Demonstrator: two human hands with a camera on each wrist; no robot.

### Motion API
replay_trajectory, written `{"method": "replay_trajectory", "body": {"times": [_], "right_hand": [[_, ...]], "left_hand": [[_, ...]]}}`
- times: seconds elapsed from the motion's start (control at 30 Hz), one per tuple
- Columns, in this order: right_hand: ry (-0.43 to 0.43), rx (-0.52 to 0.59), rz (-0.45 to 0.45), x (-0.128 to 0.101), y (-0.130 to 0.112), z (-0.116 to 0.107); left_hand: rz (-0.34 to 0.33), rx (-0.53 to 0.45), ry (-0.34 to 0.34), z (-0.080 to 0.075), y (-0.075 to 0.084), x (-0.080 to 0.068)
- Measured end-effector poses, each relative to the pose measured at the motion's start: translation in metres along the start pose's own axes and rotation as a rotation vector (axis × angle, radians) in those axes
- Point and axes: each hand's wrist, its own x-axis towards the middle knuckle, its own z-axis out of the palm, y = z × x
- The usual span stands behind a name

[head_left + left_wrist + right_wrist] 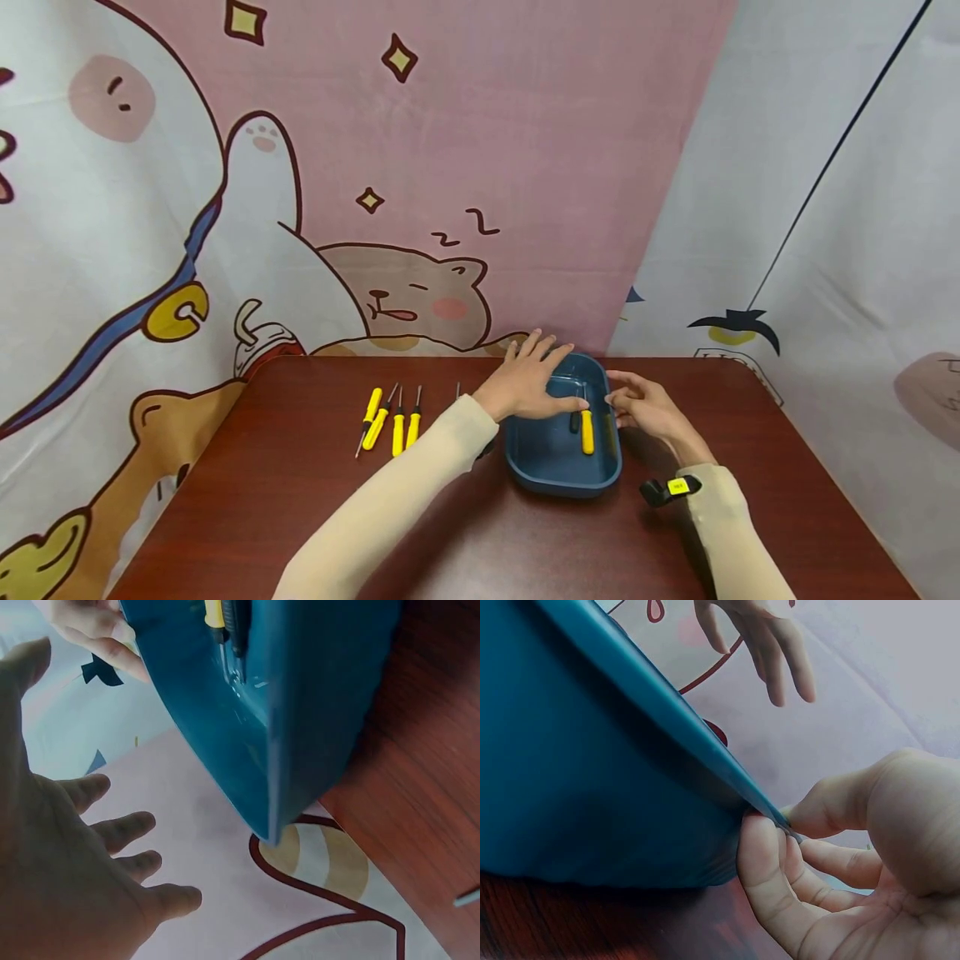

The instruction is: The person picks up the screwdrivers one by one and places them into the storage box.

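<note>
A deep blue rectangular box [551, 458] stands on the table, holding a screwdriver with a yellow handle [587, 433] and a dark-handled screwdriver [574, 422]. The left wrist view shows both metal shafts against the box's inside. My right hand [652, 410] pinches the rim on the right side, thumb inside and fingers outside, as the right wrist view confirms. Over the box's far left part hovers my left hand [531, 385], fingers spread and holding nothing. In the left wrist view that palm [67, 862] is apart from the box wall.
Left of the box, several yellow-handled screwdrivers [398, 429] lie side by side on the brown table [247, 500]. Another metal shaft [458, 390] pokes out behind my left forearm, which hides the rest. A cartoon-printed cloth [540, 167] hangs along the table's back edge.
</note>
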Motion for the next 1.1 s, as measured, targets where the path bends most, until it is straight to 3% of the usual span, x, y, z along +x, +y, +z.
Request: {"method": "replay_trajectory", "body": {"times": [0.47, 1.1], "right_hand": [[0.013, 0.001, -0.003, 0.000, 0.000, 0.001], [0.001, 0.018, 0.000, -0.001, 0.000, 0.001]], "left_hand": [[-0.121, 0.015, 0.086, 0.004, -0.021, -0.015], [-0.195, -0.031, 0.190, 0.012, -0.045, -0.038]]}}
